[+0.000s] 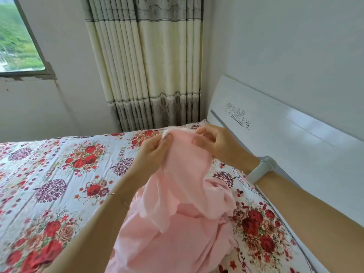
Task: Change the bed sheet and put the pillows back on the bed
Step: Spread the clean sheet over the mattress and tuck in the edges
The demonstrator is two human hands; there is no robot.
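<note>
Left hand (pixel 155 148) and right hand (pixel 214 142) both pinched the top edge of the pink sheet (pixel 177 203), held bunched over the floral sheet (pixel 59 174) (near the headboard (pixel 285 131)). Pink was plain with a scalloped hem; floral print's lettering was too blurred to read.

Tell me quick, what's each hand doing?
Left hand: pinching the pink cloth at its top edge.
Right hand: gripping the same pink cloth.

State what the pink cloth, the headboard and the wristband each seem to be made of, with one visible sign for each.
Pink cloth: thin woven fabric, probably cotton; it drapes in soft folds.
Headboard: glossy white board, likely laminated; it reflects light.
Wristband: matte pale rubber or silicone, judging by its smooth surface.
</note>
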